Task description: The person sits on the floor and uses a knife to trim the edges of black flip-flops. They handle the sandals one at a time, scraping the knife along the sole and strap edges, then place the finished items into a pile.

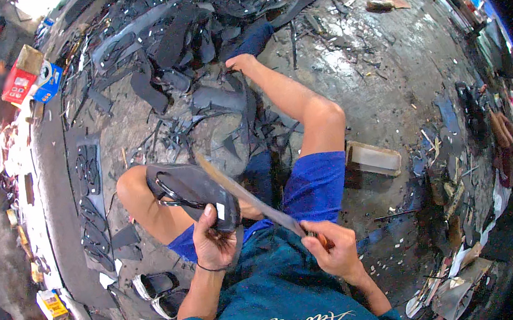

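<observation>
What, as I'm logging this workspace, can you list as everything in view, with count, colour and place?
sandal: 1, black, in left hand
knife: 1, grey blade, orange handle, in right hand
scraps: uncountable, black, floor ahead
laid-out sandals: several, black, floor left
shoes: 2, black and white, lower left
red box: 1, upper left
blue box: 1, beside red box
yellow box: 1, lower left
block-like thing: 1, beige, right of shorts
rim clutter: mixed, too small to tell
shorts: 1, blue, centre
shirt: 1, teal, bottom
legs: 2, bare, bent, centre
hands: 2, bare, lower centre
</observation>
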Motion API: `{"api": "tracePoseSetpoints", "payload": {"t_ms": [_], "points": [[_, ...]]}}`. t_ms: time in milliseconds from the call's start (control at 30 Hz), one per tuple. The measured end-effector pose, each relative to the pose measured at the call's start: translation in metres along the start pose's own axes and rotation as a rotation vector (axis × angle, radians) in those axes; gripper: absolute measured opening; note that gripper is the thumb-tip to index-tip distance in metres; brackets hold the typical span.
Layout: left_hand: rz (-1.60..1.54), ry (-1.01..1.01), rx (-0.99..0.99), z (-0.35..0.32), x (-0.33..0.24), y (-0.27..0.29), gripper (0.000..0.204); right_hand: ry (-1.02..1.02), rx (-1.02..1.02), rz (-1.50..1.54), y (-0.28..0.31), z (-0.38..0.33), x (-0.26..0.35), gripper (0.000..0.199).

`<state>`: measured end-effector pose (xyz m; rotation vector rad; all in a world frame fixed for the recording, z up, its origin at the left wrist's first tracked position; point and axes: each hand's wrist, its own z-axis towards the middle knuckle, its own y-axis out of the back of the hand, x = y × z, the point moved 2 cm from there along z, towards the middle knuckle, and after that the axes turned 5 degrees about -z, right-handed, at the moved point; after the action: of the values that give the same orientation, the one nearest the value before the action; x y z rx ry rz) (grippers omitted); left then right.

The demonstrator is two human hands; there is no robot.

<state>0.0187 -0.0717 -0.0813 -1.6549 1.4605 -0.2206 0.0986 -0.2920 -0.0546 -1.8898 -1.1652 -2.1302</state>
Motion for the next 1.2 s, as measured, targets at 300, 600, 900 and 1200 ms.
{"api": "tracePoseSetpoints", "payload": {"t_ms": [300,600,900,1200], "points": [[0.289,0.022,0.100,-0.013,0.002,0.050,0.043,0.009,0.095,-0.089,-0.011,-0.013,-0.001,0.026],[0.273,0.015,0.124,-0.027,-0.001,0.069,0.053,-0.006,0.143,0.030,-0.056,0.026,0.018,0.025],[0.279,-0.077,0.062,-0.034,0.000,0.076,0.049,-0.077,0.290,0.088,-0.072,0.026,0.011,0.027],[0.327,-0.085,-0.083,-0.036,-0.006,0.075,0.042,-0.015,0.274,0.000,-0.068,0.020,0.008,0.026]]}}
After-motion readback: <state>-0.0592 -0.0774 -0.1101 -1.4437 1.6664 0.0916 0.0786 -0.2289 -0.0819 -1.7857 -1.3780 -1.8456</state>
